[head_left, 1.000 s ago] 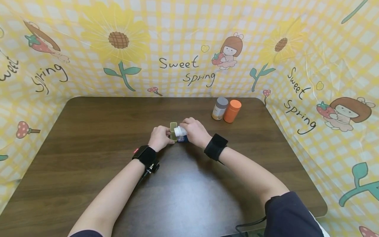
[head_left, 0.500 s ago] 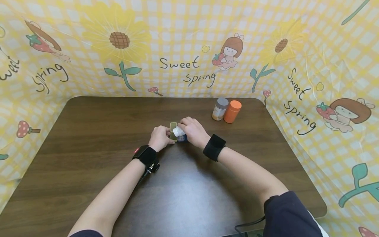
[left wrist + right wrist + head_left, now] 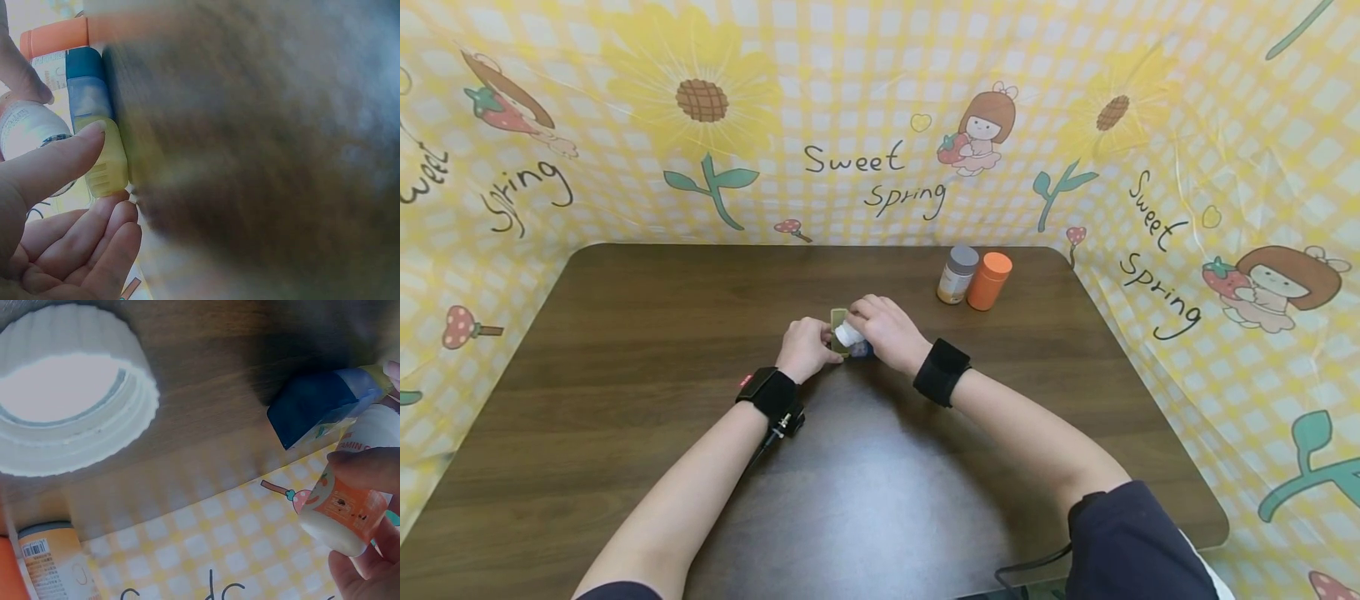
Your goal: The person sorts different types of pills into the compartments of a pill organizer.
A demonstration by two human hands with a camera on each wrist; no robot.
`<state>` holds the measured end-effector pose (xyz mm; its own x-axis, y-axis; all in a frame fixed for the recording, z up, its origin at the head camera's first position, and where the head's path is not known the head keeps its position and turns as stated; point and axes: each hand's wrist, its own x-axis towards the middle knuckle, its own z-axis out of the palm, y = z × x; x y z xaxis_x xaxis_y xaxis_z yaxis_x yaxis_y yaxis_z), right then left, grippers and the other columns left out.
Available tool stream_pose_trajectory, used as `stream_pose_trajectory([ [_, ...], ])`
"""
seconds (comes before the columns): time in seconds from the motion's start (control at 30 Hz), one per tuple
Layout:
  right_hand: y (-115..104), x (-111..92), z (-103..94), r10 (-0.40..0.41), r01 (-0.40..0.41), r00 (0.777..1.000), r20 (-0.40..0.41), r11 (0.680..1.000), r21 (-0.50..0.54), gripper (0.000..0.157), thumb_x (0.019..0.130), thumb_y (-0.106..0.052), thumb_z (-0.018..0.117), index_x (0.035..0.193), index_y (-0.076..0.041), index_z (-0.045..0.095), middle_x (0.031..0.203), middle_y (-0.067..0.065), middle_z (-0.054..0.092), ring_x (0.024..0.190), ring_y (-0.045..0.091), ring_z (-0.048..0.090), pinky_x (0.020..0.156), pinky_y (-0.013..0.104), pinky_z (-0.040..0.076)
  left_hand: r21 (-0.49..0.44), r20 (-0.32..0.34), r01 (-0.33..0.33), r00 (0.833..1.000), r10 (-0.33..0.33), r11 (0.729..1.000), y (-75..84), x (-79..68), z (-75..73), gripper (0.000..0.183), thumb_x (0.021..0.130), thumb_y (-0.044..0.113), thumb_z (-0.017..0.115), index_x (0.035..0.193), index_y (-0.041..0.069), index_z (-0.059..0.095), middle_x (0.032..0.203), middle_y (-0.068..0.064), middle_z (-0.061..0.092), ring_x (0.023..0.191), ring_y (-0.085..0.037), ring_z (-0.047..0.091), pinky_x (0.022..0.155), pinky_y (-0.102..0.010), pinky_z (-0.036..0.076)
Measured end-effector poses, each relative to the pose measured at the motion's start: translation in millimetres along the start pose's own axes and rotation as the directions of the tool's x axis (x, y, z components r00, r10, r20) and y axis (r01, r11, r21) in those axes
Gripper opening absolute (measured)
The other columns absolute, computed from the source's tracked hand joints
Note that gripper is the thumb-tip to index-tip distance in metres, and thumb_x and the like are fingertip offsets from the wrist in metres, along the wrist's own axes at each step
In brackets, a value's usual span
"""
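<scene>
My left hand [image 3: 805, 350] grips the end of a pill organizer [image 3: 90, 94], its thumb near one side of the yellow compartment and fingertips at the other. The organizer has yellow, blue and dark teal sections, and a yellow lid [image 3: 838, 317] stands raised. In my right hand [image 3: 891, 332] is a white vitamin bottle with an orange label [image 3: 350, 503], held between thumb and fingers. It is tilted, its uncapped white neck [image 3: 847, 335] over the yellow section. Pills are not visible. A ribbed white cap [image 3: 75, 328] shows large and close in the right wrist view.
Two bottles stand at the back right of the brown table [image 3: 700, 292]: one with a grey lid [image 3: 958, 275] and an orange one [image 3: 989, 282]. A yellow checked cloth [image 3: 865, 83] rises behind and beside the table.
The right hand has shifted slightly left and tipped the vitamin bottle's mouth further down over the organizer. The left hand has stayed almost still.
</scene>
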<state>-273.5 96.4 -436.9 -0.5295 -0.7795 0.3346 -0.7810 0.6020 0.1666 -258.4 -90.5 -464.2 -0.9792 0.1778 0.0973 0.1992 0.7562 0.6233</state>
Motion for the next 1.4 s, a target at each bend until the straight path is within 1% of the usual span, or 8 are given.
stream_pose_trajectory([
  [0.2, 0.3, 1.8, 1.6, -0.061, 0.06, 0.998, -0.028, 0.997, -0.055, 0.034, 0.09, 0.007, 0.063, 0.12, -0.006, 0.072, 0.118, 0.008, 0.067, 0.115, 0.025, 0.059, 0.101, 0.039, 0.049, 0.005, -0.015, -0.025, 1.0, 0.025, 1.0, -1.7, 0.9, 0.7, 0.02, 0.067, 0.01, 0.09, 0.074, 0.003, 0.072, 0.072, -0.008, 0.071, 0.069, -0.023, 0.058, 0.064, -0.032, 0.041],
  [0.33, 0.5, 3.0, 2.1, -0.075, 0.073, 0.997, -0.02, 0.995, -0.071, 0.032, 0.093, 0.004, 0.062, 0.121, -0.006, 0.072, 0.119, 0.008, 0.067, 0.116, 0.025, 0.059, 0.102, 0.038, 0.048, 0.008, -0.02, -0.034, 0.999, 0.034, 0.999, -2.7, 1.3, 0.9, 0.021, 0.066, 0.011, 0.09, 0.073, 0.004, 0.072, 0.07, -0.007, 0.07, 0.067, -0.021, 0.055, 0.062, -0.032, 0.04],
  [0.57, 1.0, 2.7, 3.4, -0.094, 0.091, 0.995, -0.03, 0.992, -0.09, 0.03, 0.095, 0.001, 0.061, 0.121, -0.007, 0.072, 0.119, 0.008, 0.067, 0.116, 0.025, 0.059, 0.102, 0.038, 0.048, 0.01, -0.021, -0.04, 0.999, 0.04, 0.999, -2.6, 0.0, 1.6, 0.02, 0.066, 0.011, 0.09, 0.079, 0.004, 0.075, 0.074, -0.008, 0.075, 0.07, -0.023, 0.062, 0.065, -0.034, 0.044],
  [0.77, 1.5, 2.4, 2.5, -0.1, 0.097, 0.994, -0.036, 0.991, -0.098, 0.03, 0.095, 0.0, 0.06, 0.122, -0.008, 0.072, 0.119, 0.008, 0.067, 0.117, 0.025, 0.058, 0.103, 0.038, 0.048, 0.009, -0.018, -0.034, 0.999, 0.034, 0.999, -1.0, 0.2, 0.4, 0.02, 0.067, 0.01, 0.09, 0.077, 0.004, 0.074, 0.071, -0.008, 0.072, 0.069, -0.023, 0.059, 0.064, -0.034, 0.042],
  [0.93, 2.9, 2.6, 1.8, -0.102, 0.099, 0.994, -0.029, 0.99, -0.101, 0.031, 0.095, 0.0, 0.061, 0.122, -0.007, 0.072, 0.12, 0.009, 0.067, 0.117, 0.025, 0.058, 0.104, 0.038, 0.047, 0.01, -0.019, -0.03, 0.999, 0.03, 0.999, -0.5, 0.6, 0.2, 0.023, 0.067, 0.011, 0.09, 0.083, 0.002, 0.076, 0.081, -0.012, 0.076, 0.078, -0.029, 0.067, 0.073, -0.041, 0.048],
  [1.0, 3.5, 3.0, 1.1, -0.104, 0.1, 0.994, -0.031, 0.99, -0.103, 0.031, 0.095, 0.0, 0.061, 0.123, -0.007, 0.072, 0.12, 0.009, 0.067, 0.117, 0.025, 0.058, 0.105, 0.038, 0.047, 0.009, -0.016, -0.026, 1.0, 0.026, 1.0, -0.3, 0.4, 0.2, 0.023, 0.068, 0.011, 0.09, 0.085, 0.002, 0.077, 0.083, -0.012, 0.077, 0.08, -0.029, 0.068, 0.074, -0.042, 0.049],
  [1.23, 3.1, 5.7, -1.7, -0.102, 0.094, 0.991, -0.081, 0.991, -0.096, 0.03, 0.094, 0.0, 0.062, 0.121, -0.006, 0.073, 0.118, 0.009, 0.068, 0.117, 0.026, 0.059, 0.107, 0.038, 0.046, 0.009, -0.016, -0.021, 1.0, 0.021, 1.0, -0.2, -0.3, 0.4, 0.022, 0.067, 0.011, 0.09, 0.082, 0.003, 0.077, 0.079, -0.01, 0.076, 0.076, -0.026, 0.066, 0.068, -0.037, 0.047],
  [1.4, 0.6, 6.0, 1.8, -0.133, 0.123, 0.988, -0.083, 0.985, -0.117, 0.029, 0.093, 0.0, 0.064, 0.119, -0.006, 0.073, 0.118, 0.009, 0.068, 0.116, 0.026, 0.059, 0.109, 0.037, 0.045, 0.012, -0.015, -0.022, 1.0, 0.022, 1.0, 0.9, -0.5, 0.1, 0.024, 0.067, 0.011, 0.09, 0.086, 0.004, 0.078, 0.081, -0.01, 0.077, 0.079, -0.028, 0.068, 0.072, -0.04, 0.049],
])
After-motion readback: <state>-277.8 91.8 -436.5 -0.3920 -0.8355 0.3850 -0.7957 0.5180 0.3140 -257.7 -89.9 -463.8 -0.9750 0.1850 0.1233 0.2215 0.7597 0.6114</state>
